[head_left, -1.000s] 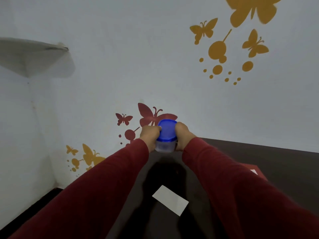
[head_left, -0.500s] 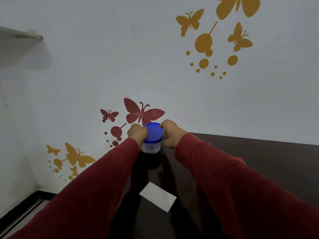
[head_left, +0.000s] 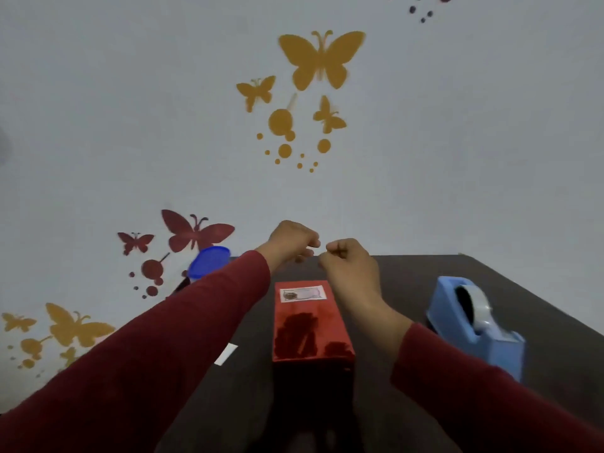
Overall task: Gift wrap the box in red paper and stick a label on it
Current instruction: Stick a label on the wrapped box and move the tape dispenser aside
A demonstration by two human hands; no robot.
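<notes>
Two hands up over the far end of the counter (head_left: pixel 425 289), both in dark red sleeves. Leftmost thing: blue-lidded tub (head_left: pixel 209 261) by the wall, partly behind the left sleeve. Next, a white slip of paper (head_left: pixel 226 354) lying flat just left of the box. Left hand (head_left: pixel 292 240) raised, fingers curled in; whether anything is pinched there, cannot tell. Box (head_left: pixel 310 325), wrapped in red paper, lies mid-counter between the forearms, label (head_left: pixel 303 293) on its far end. Right hand (head_left: pixel 351 261) close beside the left, fingers likewise curled, contents too small to make out. Far right: blue tape dispenser (head_left: pixel 474 322), near the counter's edge. Risk, as I judge it: a forearm dropping back could clip the box or nudge the dispenser off; a poorly pressed label could lift.
</notes>
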